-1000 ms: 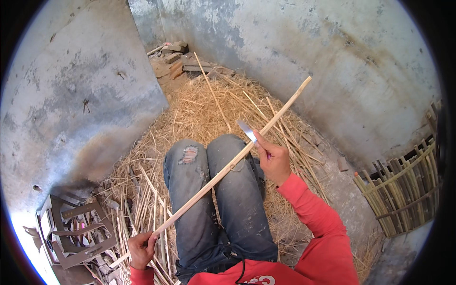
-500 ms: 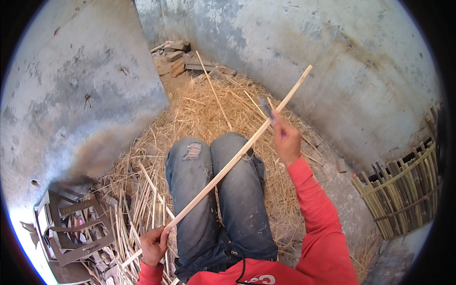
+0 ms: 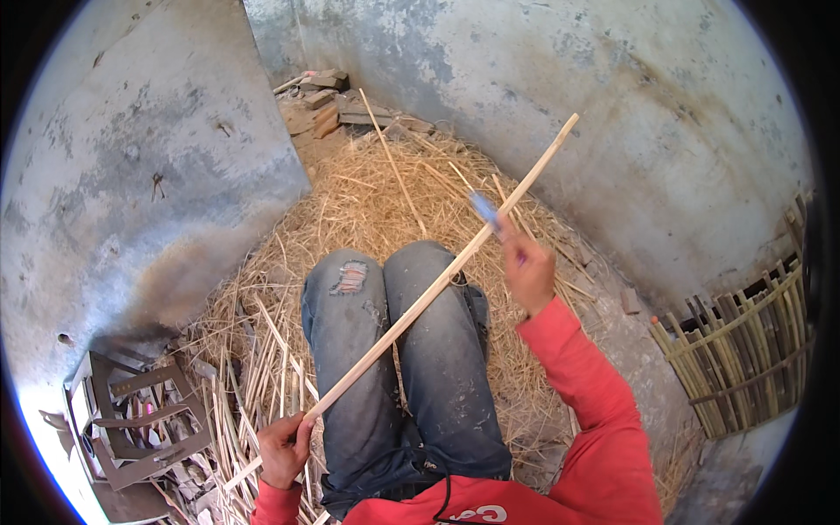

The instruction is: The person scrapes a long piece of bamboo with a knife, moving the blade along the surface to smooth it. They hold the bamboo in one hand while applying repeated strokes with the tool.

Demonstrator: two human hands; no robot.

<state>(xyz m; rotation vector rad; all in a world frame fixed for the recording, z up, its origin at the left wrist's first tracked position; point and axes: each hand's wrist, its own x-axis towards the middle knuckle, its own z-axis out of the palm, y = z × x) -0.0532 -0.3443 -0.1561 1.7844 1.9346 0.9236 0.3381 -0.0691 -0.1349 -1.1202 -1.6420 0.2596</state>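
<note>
A long pale bamboo strip (image 3: 385,339) slants across my thighs, its far end up to the right. My left hand (image 3: 284,450) is closed round its lower part, thumb on top, with a short end sticking out below. My right hand (image 3: 528,268) is closed on a knife (image 3: 483,208) at the strip's upper part. The knife's flat, bluish-grey blade is blurred and lies against the strip or very close to it. Its handle is hidden in my fingers. A thin curled shaving (image 3: 458,278) hangs at the strip above my right knee.
Straw-like shavings (image 3: 350,206) cover the floor ahead, with loose strips among them. More strips (image 3: 254,398) lie at my left beside a brown metal frame (image 3: 157,455). Bricks (image 3: 324,98) are piled in the far corner. A slatted bamboo panel (image 3: 744,354) leans at the right wall (image 3: 630,114).
The knife's blade has tilted and now catches the light. My right hand has shifted slightly, staying near the strip's upper part. My left hand keeps its hold.
</note>
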